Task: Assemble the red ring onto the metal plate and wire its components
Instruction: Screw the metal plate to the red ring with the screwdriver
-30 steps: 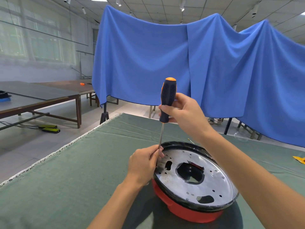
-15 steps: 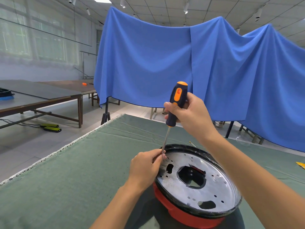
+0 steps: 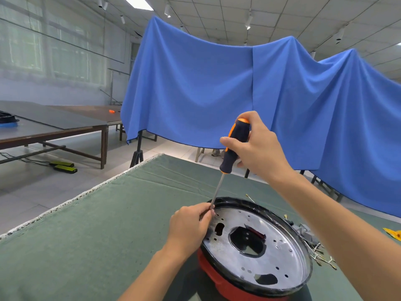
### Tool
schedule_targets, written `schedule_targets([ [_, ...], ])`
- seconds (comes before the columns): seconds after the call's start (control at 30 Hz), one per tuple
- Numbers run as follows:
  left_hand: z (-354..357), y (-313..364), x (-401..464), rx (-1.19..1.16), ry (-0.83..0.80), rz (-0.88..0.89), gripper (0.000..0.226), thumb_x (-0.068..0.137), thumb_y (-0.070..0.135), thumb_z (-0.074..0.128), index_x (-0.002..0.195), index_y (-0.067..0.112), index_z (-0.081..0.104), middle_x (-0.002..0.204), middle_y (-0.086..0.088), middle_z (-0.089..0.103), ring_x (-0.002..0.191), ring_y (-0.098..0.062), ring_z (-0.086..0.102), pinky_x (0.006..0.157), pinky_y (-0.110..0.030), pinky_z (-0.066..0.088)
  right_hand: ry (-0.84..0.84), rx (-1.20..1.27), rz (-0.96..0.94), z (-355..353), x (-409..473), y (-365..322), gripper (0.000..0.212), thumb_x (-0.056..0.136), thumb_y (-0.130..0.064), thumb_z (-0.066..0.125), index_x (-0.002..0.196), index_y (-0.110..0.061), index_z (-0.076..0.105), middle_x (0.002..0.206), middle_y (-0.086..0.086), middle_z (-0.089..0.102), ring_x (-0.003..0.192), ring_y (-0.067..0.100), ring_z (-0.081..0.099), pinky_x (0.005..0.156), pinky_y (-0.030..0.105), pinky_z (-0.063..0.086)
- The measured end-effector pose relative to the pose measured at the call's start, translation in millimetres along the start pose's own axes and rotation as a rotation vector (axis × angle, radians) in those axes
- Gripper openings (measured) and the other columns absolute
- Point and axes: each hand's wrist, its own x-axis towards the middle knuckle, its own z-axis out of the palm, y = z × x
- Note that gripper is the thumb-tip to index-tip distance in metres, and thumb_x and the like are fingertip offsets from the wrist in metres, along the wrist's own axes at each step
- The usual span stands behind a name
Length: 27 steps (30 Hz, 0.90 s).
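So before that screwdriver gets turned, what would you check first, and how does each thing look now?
1. Right hand grips the screwdriver handle: ok.
2. Left hand pinches the shaft low, steadying it: ok.
3. Tip seated in a screw: cannot tell, fingers hide it.
4. Metal plate sits on the red ring: ok.
5. Shaft upright: not ok, it leans.
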Motion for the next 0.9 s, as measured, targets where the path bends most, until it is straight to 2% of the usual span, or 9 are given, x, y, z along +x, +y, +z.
schedule_targets([
  [0.13, -0.7, 1.6, -0.6, -0.039, 0.003, -0.039, 0.013, 0.092, 0.032, 0.058, 0.093, 0.028, 0.071, 0.066, 0.004, 0.066, 0.071, -0.02, 0.061, 0.066, -0.031, 0.048, 0.035, -0.264, -0.044, 3.0, 1.7, -8.1, 0.043, 0.083, -0.05, 0.064, 0.104, -0.022, 0.038, 0.082, -0.002, 0.059, 0.077, 0.029, 0.059, 0.072, 0.043, 0.052],
  [0.27, -1.3, 0.9, -0.4, -0.066, -0.002, -0.051, 0.015, 0.092, 0.03, 0.056, 0.094, 0.025, 0.071, 0.08, 0.004, 0.073, 0.081, -0.018, 0.067, 0.074, -0.038, 0.052, -0.125, -0.195, -0.083, 0.7, 6.5, -12.8, 0.044, 0.09, -0.03, 0.058, 0.13, -0.024, 0.041, 0.105, -0.001, 0.058, 0.088, 0.022, 0.052, 0.085, 0.042, 0.048],
  [0.4, 0.2, 0.6, -1.0, -0.042, -0.009, -0.046, 0.016, 0.093, 0.032, 0.055, 0.097, 0.026, 0.07, 0.081, 0.005, 0.073, 0.081, -0.017, 0.067, 0.074, -0.038, 0.052, -0.008, -0.227, -0.062, -1.3, 5.6, -14.5, 0.041, 0.082, -0.04, 0.07, 0.107, -0.016, 0.048, 0.087, -0.001, 0.059, 0.084, 0.027, 0.059, 0.076, 0.042, 0.051],
  [0.47, 0.3, 0.5, -1.9, -0.049, -0.007, -0.061, 0.016, 0.093, 0.032, 0.055, 0.098, 0.028, 0.07, 0.082, 0.007, 0.074, 0.083, -0.015, 0.067, 0.076, -0.037, 0.052, 0.092, -0.324, -0.096, 3.2, 1.4, -15.5, 0.049, 0.078, -0.053, 0.069, 0.096, -0.017, 0.042, 0.085, 0.001, 0.057, 0.078, 0.027, 0.056, 0.066, 0.036, 0.043],
  [0.53, 0.0, 0.6, -2.0, -0.077, 0.0, -0.085, 0.014, 0.092, 0.03, 0.057, 0.098, 0.029, 0.07, 0.082, 0.011, 0.074, 0.084, -0.01, 0.068, 0.077, -0.035, 0.052, 0.119, -0.392, -0.146, 8.1, -1.1, -15.1, 0.049, 0.08, -0.059, 0.062, 0.098, -0.019, 0.039, 0.088, 0.0, 0.055, 0.077, 0.027, 0.053, 0.065, 0.034, 0.038],
  [0.63, -0.6, 0.9, -1.4, -0.128, -0.002, -0.11, 0.013, 0.091, 0.027, 0.058, 0.098, 0.029, 0.07, 0.081, 0.019, 0.073, 0.084, -0.001, 0.068, 0.078, -0.032, 0.052, -0.082, -0.16, -0.082, 8.6, 0.3, -17.2, 0.039, 0.088, -0.043, 0.058, 0.119, -0.027, 0.04, 0.089, -0.003, 0.053, 0.083, 0.025, 0.055, 0.073, 0.036, 0.042],
  [0.7, 0.1, -0.9, -0.9, -0.15, -0.007, -0.11, 0.012, 0.091, 0.028, 0.058, 0.095, 0.028, 0.07, 0.08, 0.017, 0.073, 0.083, -0.004, 0.068, 0.077, -0.034, 0.053, -0.116, -0.041, -0.043, 6.6, 3.1, -15.7, 0.037, 0.089, -0.033, 0.06, 0.121, -0.027, 0.043, 0.08, -0.006, 0.052, 0.08, 0.024, 0.053, 0.071, 0.033, 0.044],
  [0.8, 1.4, 0.2, -1.9, -0.144, 0.003, -0.096, 0.021, 0.093, 0.04, 0.053, 0.089, 0.029, 0.071, 0.078, 0.019, 0.071, 0.078, -0.003, 0.067, 0.074, -0.035, 0.052, 0.075, -0.249, -0.02, 10.8, -1.3, -10.9, 0.036, 0.087, -0.045, 0.061, 0.105, -0.024, 0.038, 0.075, -0.004, 0.052, 0.072, 0.026, 0.05, 0.059, 0.033, 0.035],
  [0.9, 2.9, 4.5, -3.8, -0.154, 0.06, -0.14, 0.046, 0.09, 0.053, 0.032, 0.082, 0.03, 0.071, 0.076, 0.033, 0.066, 0.074, 0.004, 0.063, 0.071, -0.031, 0.05, 0.193, -0.419, -0.047, 16.6, -7.0, -6.0, 0.045, 0.086, -0.057, 0.055, 0.099, -0.026, 0.026, 0.079, -0.003, 0.053, 0.066, 0.025, 0.048, 0.054, 0.032, 0.027],
])
